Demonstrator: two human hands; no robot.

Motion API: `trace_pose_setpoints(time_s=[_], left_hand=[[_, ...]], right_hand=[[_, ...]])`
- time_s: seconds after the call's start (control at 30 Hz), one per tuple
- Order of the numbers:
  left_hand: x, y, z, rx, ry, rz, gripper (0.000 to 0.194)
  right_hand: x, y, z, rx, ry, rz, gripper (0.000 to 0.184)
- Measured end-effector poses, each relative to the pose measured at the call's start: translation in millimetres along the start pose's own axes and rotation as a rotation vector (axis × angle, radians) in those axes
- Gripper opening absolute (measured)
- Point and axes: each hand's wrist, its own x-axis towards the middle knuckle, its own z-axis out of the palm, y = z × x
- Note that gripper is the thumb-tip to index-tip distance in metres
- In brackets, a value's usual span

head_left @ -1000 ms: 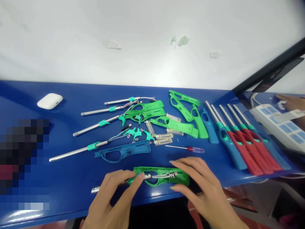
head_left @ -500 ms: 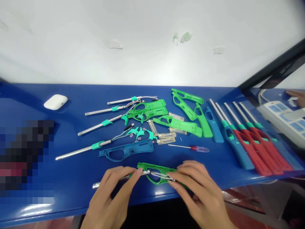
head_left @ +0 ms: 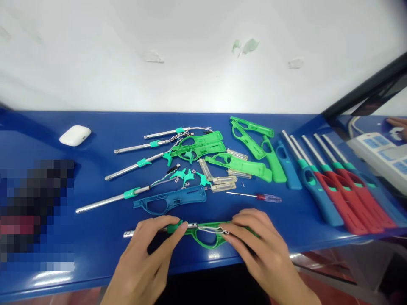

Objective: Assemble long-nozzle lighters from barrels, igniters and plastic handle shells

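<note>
My left hand [head_left: 154, 250] pinches a metal lighter tube [head_left: 192, 225] with a green collar [head_left: 174, 227] between thumb and fingers. The tube lies over the front end of a green lighter handle half [head_left: 206, 243], at the front of the table. White wires [head_left: 211, 230] run from the tube across the trigger opening to my right hand [head_left: 259, 245]. My right hand has its thumb and fingertips closed at the wire ends and over the handle half's rear. What sits under those fingers is hidden. A blue handle half [head_left: 178, 200] lies just beyond both hands.
Behind are loose tubes [head_left: 125, 169], green triggers [head_left: 188, 177], clear fuel tanks [head_left: 224, 186], green shells [head_left: 237, 165] and a screwdriver [head_left: 269, 198]. Finished-looking red lighters [head_left: 345, 203] lie right, near a power strip [head_left: 378, 148] and another person's hand [head_left: 397, 123]. A white case [head_left: 75, 135] sits left.
The tube has levelled out and its collar now meets the front end of the green handle half. Both hands have stayed close together, with the right shifting slightly left.
</note>
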Motion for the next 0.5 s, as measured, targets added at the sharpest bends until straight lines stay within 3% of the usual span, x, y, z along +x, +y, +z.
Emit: trace_pose_setpoints(time_s=[0.2,0.5], left_hand=[[-10.7,-7.0,-2.3,0.019,-0.011,-0.015,0.050],[-4.5,-1.6,-0.1,-0.064,0.086,-0.052,0.032]], right_hand=[[2.2,-5.1,-1.9,-0.042,0.045,-0.054,0.028],[7.0,-7.9,-2.2,-0.033,0.047,-0.056,0.026]])
